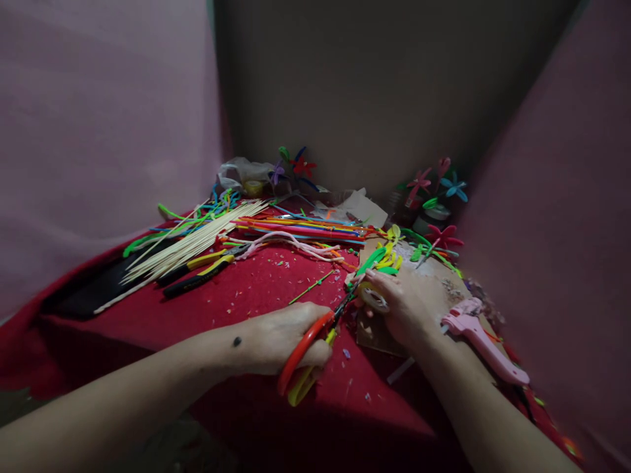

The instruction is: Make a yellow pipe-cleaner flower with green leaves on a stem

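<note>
My left hand (280, 338) is closed around the handles of a pair of scissors (304, 348), one loop red and the other yellow. Their blades point up and right, reaching close to my right hand's fingertips. My right hand (407, 305) is closed on a roll of tape (373, 298), seen tilted with its ring facing me. Just above those fingers are green pipe-cleaner leaves (371, 261); whether the fingers also pinch them I cannot tell. Yellow pipe-cleaner loops (392, 249) sit right behind the leaves. The exact spot where the blade tips meet the work is too small to make out.
On the red cloth (261, 289) lie wooden skewers (192, 243), yellow-and-black pliers (200, 279) and bundled coloured pipe cleaners (305, 230). A pink glue gun (486, 341) rests right of my right forearm, near cardboard (377, 335). Pipe-cleaner flowers (453, 187) stand at the back.
</note>
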Tool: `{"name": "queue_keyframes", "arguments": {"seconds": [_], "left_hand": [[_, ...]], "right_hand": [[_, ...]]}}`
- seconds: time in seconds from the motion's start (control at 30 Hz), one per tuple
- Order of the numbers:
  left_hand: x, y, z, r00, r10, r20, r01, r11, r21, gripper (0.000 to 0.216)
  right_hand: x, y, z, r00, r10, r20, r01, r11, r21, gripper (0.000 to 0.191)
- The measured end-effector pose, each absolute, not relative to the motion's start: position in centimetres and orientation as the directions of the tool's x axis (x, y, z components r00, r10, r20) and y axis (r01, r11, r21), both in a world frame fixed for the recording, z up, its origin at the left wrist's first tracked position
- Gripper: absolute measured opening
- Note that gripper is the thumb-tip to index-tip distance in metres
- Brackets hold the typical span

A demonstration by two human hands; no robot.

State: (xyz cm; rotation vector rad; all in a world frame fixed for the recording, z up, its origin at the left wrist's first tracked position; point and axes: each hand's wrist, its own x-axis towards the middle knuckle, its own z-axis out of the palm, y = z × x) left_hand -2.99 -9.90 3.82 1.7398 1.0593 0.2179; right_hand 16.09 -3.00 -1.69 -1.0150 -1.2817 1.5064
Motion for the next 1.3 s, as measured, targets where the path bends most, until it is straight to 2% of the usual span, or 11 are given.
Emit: {"name": "queue_keyframes", "arguments": {"seconds": [0.13, 0.3, 0.4, 0.73, 1.0, 1.3], "left_hand": [[-3.0, -9.9, 4.0, 0.557, 0.770, -0.313, 0.594, -0.106, 0.797, 0.010], [-3.4, -9.9, 3.9, 0.604, 0.724, -0.333, 0.508, -0.027, 0.861, 0.009], [-3.8, -10.0, 3.9, 0.621, 0.698, -0.358, 0.519, -0.023, 0.855, 0.010], [-3.2, -10.3, 4.0, 0.567, 0.724, -0.393, 0.673, -0.132, 0.727, 0.005], [-2.1, -9.8, 3.4, 0.530, 0.804, -0.270, 0.768, -0.320, 0.555, 0.003], [-2.4, -10.0, 4.1, 0.498, 0.805, -0.323, 0.818, -0.313, 0.483, 0.003]], "right_hand": [[15.9, -3.1, -1.6, -0.231, 0.972, -0.033, -0.090, -0.055, -0.994, 0.027], [15.9, -3.4, -1.3, -0.231, 0.973, -0.032, -0.069, -0.049, -0.996, 0.026], [16.0, -3.5, -1.1, -0.192, 0.981, -0.034, -0.009, -0.037, -0.999, 0.028], [16.1, -3.6, -0.9, -0.165, 0.985, -0.044, 0.075, -0.032, -0.997, 0.028], [16.3, -3.2, -1.5, -0.208, 0.978, -0.023, 0.002, -0.023, -1.000, 0.029], [16.1, -3.5, -0.9, -0.210, 0.977, -0.036, -0.014, -0.040, -0.999, 0.031]]}}
